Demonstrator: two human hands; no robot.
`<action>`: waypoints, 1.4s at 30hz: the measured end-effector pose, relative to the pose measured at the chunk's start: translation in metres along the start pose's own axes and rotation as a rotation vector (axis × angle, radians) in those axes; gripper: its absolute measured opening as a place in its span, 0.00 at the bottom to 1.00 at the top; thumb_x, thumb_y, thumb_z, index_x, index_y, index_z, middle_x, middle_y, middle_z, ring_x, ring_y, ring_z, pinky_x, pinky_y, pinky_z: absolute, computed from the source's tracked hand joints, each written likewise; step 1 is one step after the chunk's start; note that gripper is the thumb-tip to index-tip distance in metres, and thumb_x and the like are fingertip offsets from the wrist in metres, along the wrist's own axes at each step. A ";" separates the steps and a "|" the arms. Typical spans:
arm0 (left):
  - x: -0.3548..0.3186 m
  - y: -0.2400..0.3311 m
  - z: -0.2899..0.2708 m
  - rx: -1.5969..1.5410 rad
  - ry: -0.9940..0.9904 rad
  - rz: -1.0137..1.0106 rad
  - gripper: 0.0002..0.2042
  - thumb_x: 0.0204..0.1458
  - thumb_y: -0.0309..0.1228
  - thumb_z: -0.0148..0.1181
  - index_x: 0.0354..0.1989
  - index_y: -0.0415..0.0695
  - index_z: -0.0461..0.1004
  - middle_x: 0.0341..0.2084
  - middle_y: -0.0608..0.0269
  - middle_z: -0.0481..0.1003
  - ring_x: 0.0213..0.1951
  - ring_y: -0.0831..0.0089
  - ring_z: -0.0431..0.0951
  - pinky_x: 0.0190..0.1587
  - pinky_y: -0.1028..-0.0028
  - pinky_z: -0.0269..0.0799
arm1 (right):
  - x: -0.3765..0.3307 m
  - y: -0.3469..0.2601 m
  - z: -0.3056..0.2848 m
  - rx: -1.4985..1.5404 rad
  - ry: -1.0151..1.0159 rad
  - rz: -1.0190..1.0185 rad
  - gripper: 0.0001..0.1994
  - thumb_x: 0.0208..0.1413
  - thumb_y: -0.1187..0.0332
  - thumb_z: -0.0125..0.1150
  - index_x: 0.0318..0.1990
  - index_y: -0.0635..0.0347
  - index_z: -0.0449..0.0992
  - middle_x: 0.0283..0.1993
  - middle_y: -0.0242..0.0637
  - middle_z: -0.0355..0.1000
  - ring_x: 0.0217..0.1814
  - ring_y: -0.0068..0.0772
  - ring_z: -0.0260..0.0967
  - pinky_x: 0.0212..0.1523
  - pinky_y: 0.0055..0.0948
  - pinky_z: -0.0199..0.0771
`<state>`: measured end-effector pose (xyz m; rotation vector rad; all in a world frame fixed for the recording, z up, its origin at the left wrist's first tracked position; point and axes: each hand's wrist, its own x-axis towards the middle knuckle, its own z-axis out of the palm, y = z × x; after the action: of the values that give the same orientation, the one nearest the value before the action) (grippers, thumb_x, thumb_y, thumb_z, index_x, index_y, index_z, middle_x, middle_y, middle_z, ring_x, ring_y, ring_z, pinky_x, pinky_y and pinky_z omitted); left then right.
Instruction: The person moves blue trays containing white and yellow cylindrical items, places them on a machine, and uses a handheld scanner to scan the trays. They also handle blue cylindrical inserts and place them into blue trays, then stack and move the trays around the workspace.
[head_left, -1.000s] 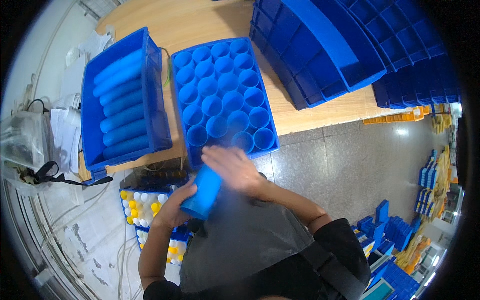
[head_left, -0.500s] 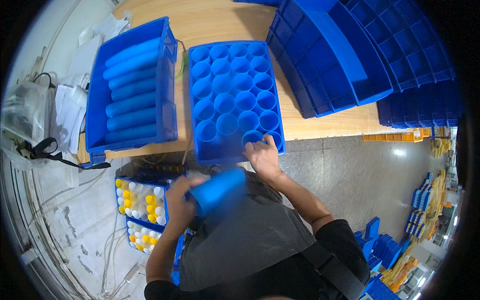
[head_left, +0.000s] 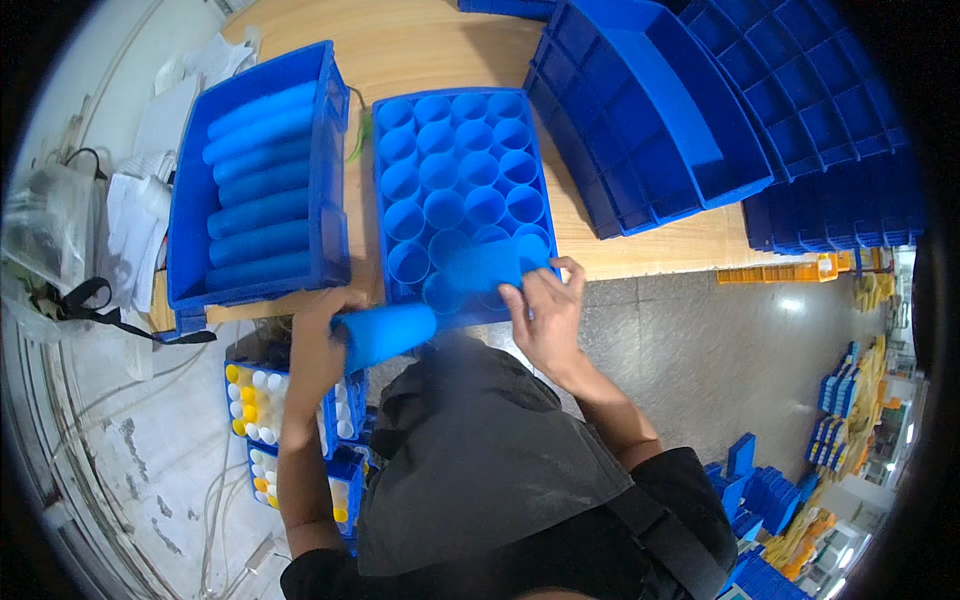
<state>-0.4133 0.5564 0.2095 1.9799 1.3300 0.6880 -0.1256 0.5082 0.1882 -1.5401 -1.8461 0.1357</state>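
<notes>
Landmark: the crate, holding rows of open-ended upright tubes. Left hand, off the crate's near left corner: fingers blurred but wrapped round one end of the left tube, its other end pointing toward the crate's near edge. Right hand, at the crate's near right corner: thumb and fingers closed on the open end of the right tube — tilted on its side above the near rows. Left of the crate, a bin of lying tubes.

Handling (judged): light, fairly stiff, thin-walled; smooth, so perhaps slippery. Best held round mid-body; a rim pinch should serve — hard squeezing might dent it.
</notes>
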 end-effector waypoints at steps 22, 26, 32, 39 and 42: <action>-0.087 -0.042 0.068 -1.217 -0.158 -0.705 0.25 0.59 0.40 0.58 0.58 0.35 0.68 0.53 0.45 0.74 0.53 0.56 0.76 0.56 0.61 0.73 | 0.014 -0.003 0.060 -0.293 -0.582 -0.239 0.37 0.41 0.66 0.72 0.64 0.53 0.68 0.49 0.48 0.73 0.45 0.50 0.72 0.46 0.45 0.72; -0.064 -0.021 0.161 -1.328 -0.042 -0.866 0.30 0.55 0.37 0.66 0.63 0.41 0.62 0.59 0.51 0.67 0.57 0.59 0.70 0.56 0.58 0.73 | 0.016 0.033 0.056 0.146 -0.365 -0.439 0.39 0.35 0.70 0.78 0.61 0.63 0.69 0.55 0.52 0.72 0.53 0.53 0.71 0.53 0.43 0.72; -0.090 -0.011 0.208 -1.719 0.540 -0.683 0.35 0.52 0.38 0.68 0.66 0.40 0.59 0.52 0.53 0.74 0.51 0.61 0.76 0.54 0.61 0.73 | 0.006 0.046 0.033 0.564 -0.506 -0.245 0.43 0.40 0.76 0.73 0.66 0.64 0.57 0.63 0.49 0.62 0.64 0.45 0.61 0.66 0.41 0.57; -0.283 -0.049 0.165 -0.444 0.662 -1.017 0.30 0.42 0.45 0.72 0.52 0.40 0.74 0.44 0.49 0.77 0.42 0.61 0.79 0.41 0.62 0.77 | -0.040 0.010 0.059 1.042 -0.860 -0.039 0.43 0.53 0.68 0.69 0.70 0.62 0.45 0.59 0.50 0.68 0.57 0.40 0.68 0.58 0.38 0.67; -0.410 -0.037 0.160 -0.275 0.660 -1.183 0.22 0.38 0.45 0.68 0.37 0.39 0.81 0.31 0.46 0.80 0.32 0.58 0.80 0.36 0.60 0.75 | -0.069 -0.028 0.081 0.889 -0.971 -0.137 0.46 0.49 0.65 0.71 0.70 0.66 0.45 0.61 0.50 0.63 0.59 0.41 0.65 0.61 0.38 0.64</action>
<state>-0.4627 0.1481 0.0493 0.4807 2.2648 0.8335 -0.1932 0.4673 0.1111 -0.7060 -2.0646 1.6213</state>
